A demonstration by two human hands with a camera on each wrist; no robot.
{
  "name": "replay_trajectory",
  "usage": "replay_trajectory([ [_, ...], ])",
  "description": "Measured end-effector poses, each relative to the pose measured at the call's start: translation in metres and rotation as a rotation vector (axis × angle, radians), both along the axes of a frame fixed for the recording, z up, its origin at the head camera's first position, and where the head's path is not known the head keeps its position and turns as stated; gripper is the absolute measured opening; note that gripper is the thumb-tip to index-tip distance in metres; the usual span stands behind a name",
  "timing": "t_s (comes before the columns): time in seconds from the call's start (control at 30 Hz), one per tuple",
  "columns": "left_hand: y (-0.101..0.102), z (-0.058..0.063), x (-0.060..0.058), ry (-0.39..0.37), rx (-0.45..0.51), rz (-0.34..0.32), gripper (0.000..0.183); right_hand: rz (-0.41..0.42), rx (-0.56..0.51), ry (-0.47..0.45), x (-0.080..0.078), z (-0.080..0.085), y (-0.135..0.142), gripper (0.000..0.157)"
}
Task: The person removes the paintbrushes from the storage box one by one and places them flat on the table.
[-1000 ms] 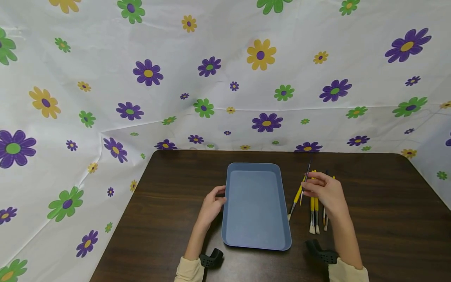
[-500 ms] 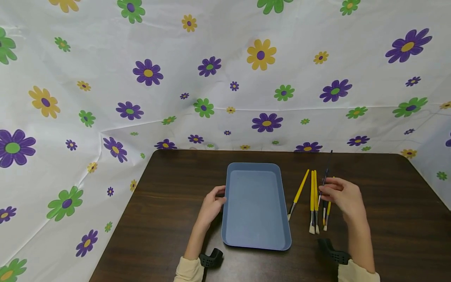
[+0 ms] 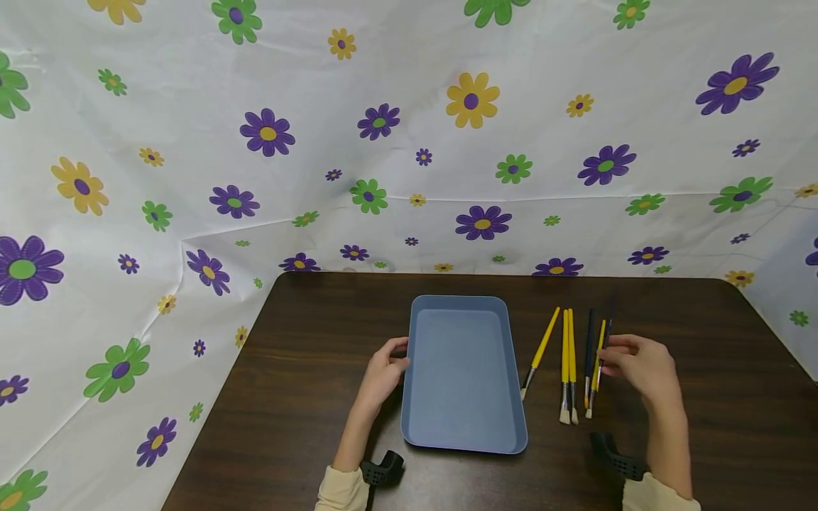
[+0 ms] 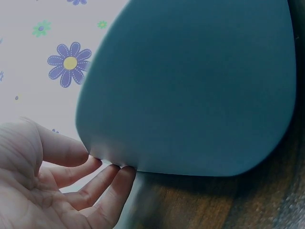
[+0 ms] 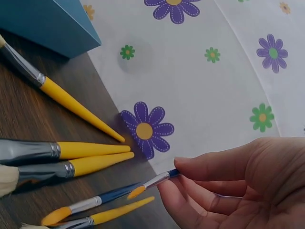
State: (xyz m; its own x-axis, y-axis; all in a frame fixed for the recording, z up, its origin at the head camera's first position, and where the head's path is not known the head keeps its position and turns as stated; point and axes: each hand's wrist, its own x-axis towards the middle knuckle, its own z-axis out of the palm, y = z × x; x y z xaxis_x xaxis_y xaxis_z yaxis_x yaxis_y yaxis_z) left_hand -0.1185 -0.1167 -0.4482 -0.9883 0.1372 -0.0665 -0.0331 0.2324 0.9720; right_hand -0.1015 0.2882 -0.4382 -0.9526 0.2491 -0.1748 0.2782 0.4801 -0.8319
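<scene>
My right hand (image 3: pixel 644 365) pinches a thin dark blue paintbrush (image 5: pixel 157 179) between thumb and fingers, its orange-tan bristles pointing down toward me. It is above the right end of a row of brushes: a yellow paintbrush (image 3: pixel 597 372), a dark blue paintbrush (image 3: pixel 589 348), and two yellow paintbrushes (image 3: pixel 569 348) lying side by side. Another yellow paintbrush (image 3: pixel 544 342) lies slanted beside the tray. My left hand (image 3: pixel 385 372) rests its fingertips and thumb against the left side of a blue-grey rectangular tray (image 3: pixel 463 380); the left wrist view shows this contact.
A dark wood table (image 3: pixel 307 355) lies under everything. Behind and to its left hangs a white sheet (image 3: pixel 409 163) printed with flowers. Black wrist mounts (image 3: pixel 383 468) sit on both wrists.
My right hand has carried the thin blue paintbrush rightward, from above the slanted yellow brush to the row's right end, and lower. My left hand and the tray have stayed put.
</scene>
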Motion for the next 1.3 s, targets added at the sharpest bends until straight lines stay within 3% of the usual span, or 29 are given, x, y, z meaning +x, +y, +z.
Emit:
replay_trajectory([
  [0.27, -0.002, -0.033, -0.014, -0.024, -0.033, 0.014, 0.043, 0.009, -0.017, -0.034, 0.001, -0.003, 0.008, 0.047],
  [0.53, -0.005, -0.041, -0.016, -0.03, -0.018, 0.015, 0.043, 0.03, -0.028, -0.068, 0.003, -0.007, 0.015, 0.048],
  [0.67, -0.003, -0.036, -0.014, -0.033, -0.026, 0.018, 0.042, 0.038, -0.034, -0.093, 0.003, -0.01, 0.017, 0.046],
  [0.93, 0.0, -0.002, 0.0, -0.028, 0.003, 0.008, 0.042, 0.047, 0.028, -0.163, 0.0, -0.017, 0.019, 0.039],
  [1.3, 0.001, -0.004, -0.001, -0.03, -0.004, 0.006, 0.043, 0.049, 0.086, -0.193, -0.003, -0.022, 0.02, 0.032],
])
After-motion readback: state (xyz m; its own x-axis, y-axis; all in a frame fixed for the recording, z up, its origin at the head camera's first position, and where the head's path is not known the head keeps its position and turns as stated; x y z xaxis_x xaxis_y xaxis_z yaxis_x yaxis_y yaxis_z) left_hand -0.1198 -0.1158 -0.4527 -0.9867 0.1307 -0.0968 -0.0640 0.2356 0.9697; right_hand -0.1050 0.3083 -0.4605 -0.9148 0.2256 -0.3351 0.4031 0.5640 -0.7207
